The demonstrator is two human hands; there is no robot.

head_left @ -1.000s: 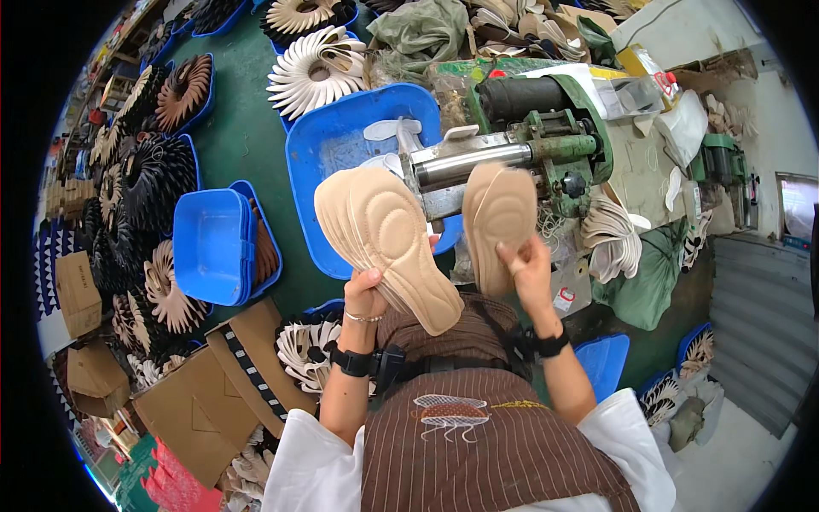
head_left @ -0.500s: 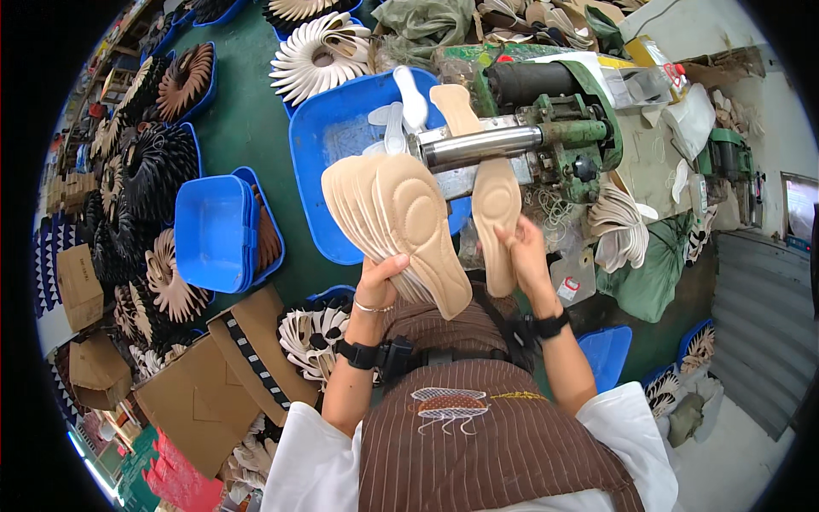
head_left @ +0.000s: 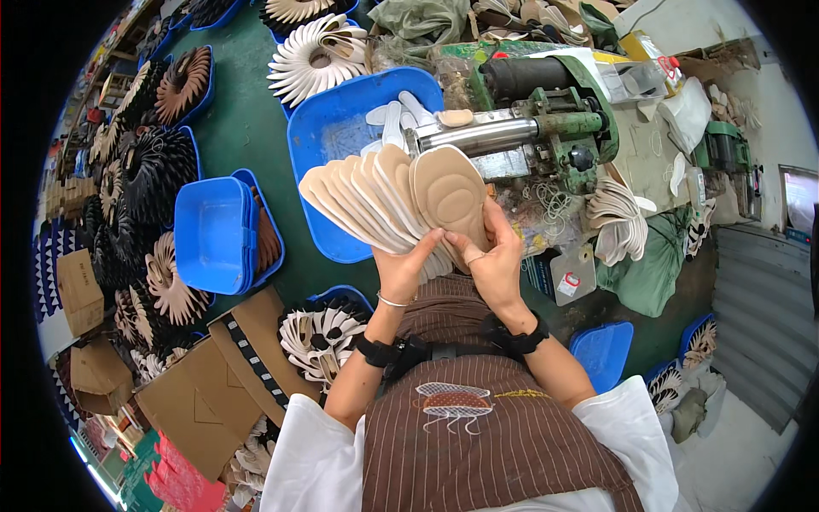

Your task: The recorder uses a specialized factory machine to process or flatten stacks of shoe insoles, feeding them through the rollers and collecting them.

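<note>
My left hand (head_left: 404,268) is closed around the narrow ends of a fanned stack of beige padded insoles (head_left: 354,200) with white undersides. At the stack's right side, my right hand (head_left: 495,263) pinches a beige insole (head_left: 450,198) whose broad end points away from me. Both thumbs meet near its lower part, and the hands nearly touch. Just beyond stands a green machine with a shiny metal roller (head_left: 482,135). The rounded end of another beige insole (head_left: 455,118) shows behind the roller; the rest of it is hidden.
A blue tub (head_left: 311,145) holding several white insoles (head_left: 392,124) stands left of the machine. Stacked blue bins (head_left: 213,235) and flattened cardboard (head_left: 192,401) lie farther left. Tangled thread (head_left: 554,209) and fanned white insoles (head_left: 618,222) are at the right.
My right hand has moved left from the roller to the stack with an insole. The stack is fanned wider. Behind the roller, less of the beige insole shows, and the white insole has dropped lower.
</note>
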